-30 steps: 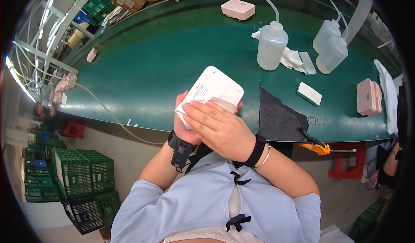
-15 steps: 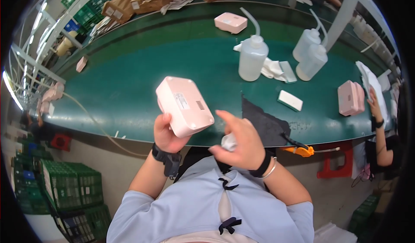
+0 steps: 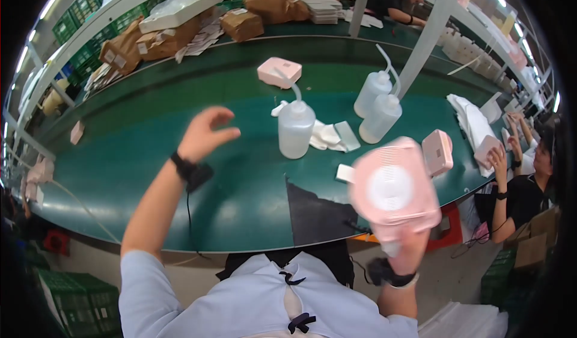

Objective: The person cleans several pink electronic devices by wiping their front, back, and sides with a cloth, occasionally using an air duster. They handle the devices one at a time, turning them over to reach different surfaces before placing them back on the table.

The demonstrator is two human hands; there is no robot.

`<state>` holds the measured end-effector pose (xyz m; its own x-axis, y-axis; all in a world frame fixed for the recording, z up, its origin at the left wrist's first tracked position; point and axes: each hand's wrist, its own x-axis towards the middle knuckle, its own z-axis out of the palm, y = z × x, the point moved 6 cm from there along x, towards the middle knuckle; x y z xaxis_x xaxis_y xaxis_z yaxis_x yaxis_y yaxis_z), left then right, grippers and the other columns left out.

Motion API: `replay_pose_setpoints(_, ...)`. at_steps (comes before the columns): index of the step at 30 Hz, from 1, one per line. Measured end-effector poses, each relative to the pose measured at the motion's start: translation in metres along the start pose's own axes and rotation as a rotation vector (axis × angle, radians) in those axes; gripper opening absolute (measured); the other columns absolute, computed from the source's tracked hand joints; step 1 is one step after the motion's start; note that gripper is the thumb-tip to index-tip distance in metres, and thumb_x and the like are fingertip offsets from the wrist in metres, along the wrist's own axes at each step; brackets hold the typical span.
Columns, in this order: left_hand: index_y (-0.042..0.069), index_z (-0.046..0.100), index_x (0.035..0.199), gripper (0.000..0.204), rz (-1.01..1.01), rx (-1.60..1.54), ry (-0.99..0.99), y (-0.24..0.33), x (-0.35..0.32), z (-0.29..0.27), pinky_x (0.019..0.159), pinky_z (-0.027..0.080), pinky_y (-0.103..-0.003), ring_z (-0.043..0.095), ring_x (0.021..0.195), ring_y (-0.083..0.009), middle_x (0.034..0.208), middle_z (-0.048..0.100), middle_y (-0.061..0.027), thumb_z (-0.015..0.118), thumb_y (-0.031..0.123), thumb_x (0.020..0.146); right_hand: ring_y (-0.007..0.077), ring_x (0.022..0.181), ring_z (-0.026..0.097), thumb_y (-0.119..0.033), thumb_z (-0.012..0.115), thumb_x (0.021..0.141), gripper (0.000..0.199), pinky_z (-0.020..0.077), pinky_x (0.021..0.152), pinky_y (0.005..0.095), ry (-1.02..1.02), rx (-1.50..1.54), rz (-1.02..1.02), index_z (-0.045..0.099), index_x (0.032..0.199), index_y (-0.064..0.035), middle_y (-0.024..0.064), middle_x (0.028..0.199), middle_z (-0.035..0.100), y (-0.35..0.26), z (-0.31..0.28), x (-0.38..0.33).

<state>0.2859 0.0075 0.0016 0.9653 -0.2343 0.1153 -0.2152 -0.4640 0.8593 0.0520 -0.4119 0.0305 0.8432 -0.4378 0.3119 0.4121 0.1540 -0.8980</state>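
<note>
A pink plastic device with a round white panel and ribbed lines on its face is held up over the right part of the bench, blurred by motion. My right hand grips it from below; a whitish patch by the fingers is too smeared to make out. My left hand is stretched over the green surface, thumb and fingers apart, holding nothing. The nearest thing to it is a translucent squeeze bottle. Another pink device lies farther back, and one more stands just beyond the held one.
Two more squeeze bottles stand on the green bench beside white cloths. A small white block and a black mat lie nearer me. At the right a co-worker's hands hold a pink piece. A metal post rises behind.
The pink device has passed from my left hand to my right, moved right and turned to its white-panel face. My left hand has let go and reached forward and left. The view has shifted.
</note>
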Motion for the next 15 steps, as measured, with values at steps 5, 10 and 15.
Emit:
replay_pose_setpoints(5,0.002,0.055,0.135,0.088,0.314,0.560,-0.005,-0.009,0.167,0.037,0.110,0.043,-0.042,0.054,0.128,-0.0349,0.137,0.055,-0.0217,0.093,0.030,0.061,0.0137,0.054,0.056,-0.058,0.054,0.097,0.072,0.0474,0.053,0.0328,0.185,0.244,0.359,0.047,0.142,-0.0026,0.0032,0.077,0.064,-0.038,-0.137,0.011)
replay_pose_setpoints(10,0.003,0.042,0.148,0.117,0.399,0.773,-0.059,-0.034,0.279,0.060,0.121,0.030,-0.045,0.036,0.145,-0.0383,0.156,0.038,-0.0219,0.096,0.029,0.047,0.0101,0.036,0.030,-0.072,0.032,0.097,0.083,0.0257,0.040,0.0286,0.051,0.585,0.717,0.060,0.128,0.0003,-0.0061,0.044,0.030,-0.030,-0.149,0.036)
replay_pose_setpoints(15,0.008,0.038,0.152,0.126,0.427,0.840,-0.196,0.018,0.300,0.131,0.122,0.024,-0.054,0.030,0.149,-0.0370,0.161,0.033,-0.0168,0.097,0.027,0.042,0.0094,0.035,0.028,-0.074,0.044,0.093,0.082,0.0271,0.041,0.0283,0.146,0.588,0.907,0.068,0.096,0.0037,-0.0067,0.044,0.033,0.004,-0.204,0.043)
